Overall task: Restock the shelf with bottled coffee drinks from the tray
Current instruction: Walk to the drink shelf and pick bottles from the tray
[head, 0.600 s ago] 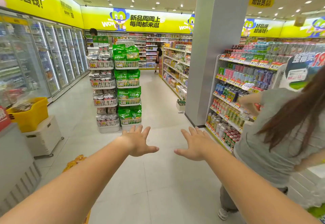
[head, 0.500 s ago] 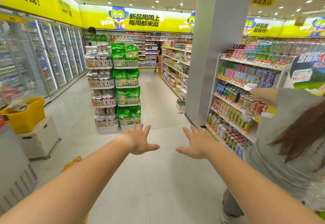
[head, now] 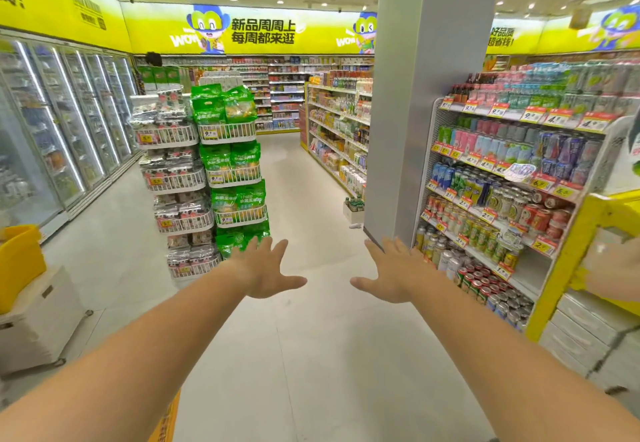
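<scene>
Both my arms stretch out over the store aisle. My left hand [head: 265, 270] is spread with straight fingers and holds nothing. My right hand [head: 393, 273] is spread the same way, a little left of the drinks shelf [head: 512, 195], which is packed with cans and bottles on several levels. No tray and no coffee bottle can be made out in either hand.
A grey pillar [head: 412, 102] stands beside the drinks shelf. A wire basket rack of green and silver snack bags [head: 211, 178] stands ahead left. Glass-door coolers [head: 65, 122] line the left wall. A yellow bin on a white cart [head: 20, 261] sits at left. Another person's arm [head: 613, 268] shows at the right edge.
The person in grey who stood at the drinks shelf has moved out to the right; only an arm remains. My view came closer to the shelf. Both hands stay spread.
</scene>
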Demonstrator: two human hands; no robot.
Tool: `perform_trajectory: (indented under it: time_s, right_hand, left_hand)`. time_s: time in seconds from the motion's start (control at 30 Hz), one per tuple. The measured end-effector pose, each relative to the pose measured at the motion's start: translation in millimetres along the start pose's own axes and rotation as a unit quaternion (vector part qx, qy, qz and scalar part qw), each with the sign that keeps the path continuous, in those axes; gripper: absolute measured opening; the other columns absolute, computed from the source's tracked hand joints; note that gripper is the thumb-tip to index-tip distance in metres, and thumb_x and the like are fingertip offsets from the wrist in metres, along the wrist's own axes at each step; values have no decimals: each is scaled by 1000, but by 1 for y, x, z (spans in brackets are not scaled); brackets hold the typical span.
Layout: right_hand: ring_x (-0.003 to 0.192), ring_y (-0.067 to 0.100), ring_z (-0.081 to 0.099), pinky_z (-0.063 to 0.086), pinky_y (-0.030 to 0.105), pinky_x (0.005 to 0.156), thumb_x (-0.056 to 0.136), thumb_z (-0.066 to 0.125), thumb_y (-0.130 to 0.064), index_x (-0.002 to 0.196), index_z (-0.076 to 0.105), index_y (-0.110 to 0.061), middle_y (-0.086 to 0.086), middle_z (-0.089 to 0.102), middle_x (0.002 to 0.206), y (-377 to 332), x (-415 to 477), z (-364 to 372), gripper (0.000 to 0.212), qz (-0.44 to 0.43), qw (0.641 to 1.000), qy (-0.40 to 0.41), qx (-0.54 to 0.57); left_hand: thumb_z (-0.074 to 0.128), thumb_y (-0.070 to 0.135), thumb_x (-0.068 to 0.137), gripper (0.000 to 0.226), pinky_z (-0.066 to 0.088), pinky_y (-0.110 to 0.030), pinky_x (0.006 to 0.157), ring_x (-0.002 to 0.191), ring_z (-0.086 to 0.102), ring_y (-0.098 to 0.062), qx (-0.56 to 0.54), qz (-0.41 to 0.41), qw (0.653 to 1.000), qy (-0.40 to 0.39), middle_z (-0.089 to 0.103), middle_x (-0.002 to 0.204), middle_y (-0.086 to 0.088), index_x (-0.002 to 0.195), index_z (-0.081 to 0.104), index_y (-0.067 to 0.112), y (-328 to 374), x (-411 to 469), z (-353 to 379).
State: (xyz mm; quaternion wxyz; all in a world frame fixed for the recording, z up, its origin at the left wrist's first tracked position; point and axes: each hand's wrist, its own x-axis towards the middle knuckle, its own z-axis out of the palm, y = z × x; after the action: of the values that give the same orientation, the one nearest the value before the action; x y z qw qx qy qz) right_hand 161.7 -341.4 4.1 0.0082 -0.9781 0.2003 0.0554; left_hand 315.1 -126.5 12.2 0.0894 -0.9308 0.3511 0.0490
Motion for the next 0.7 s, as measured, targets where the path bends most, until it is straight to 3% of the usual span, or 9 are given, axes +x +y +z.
perform_trajectory:
  time_s: [0.7]
  right_hand:
    - [148,36,15,17,53,118,85,32,-79,157,10,-24,13,16,162,142,447,-31,93,-2,1000,16,19]
  left_hand:
    - [30,81,85,99,15,-55,119,151,1,-32,20,12,999,25,0,165,-9,157,-5,24,15,442,-68]
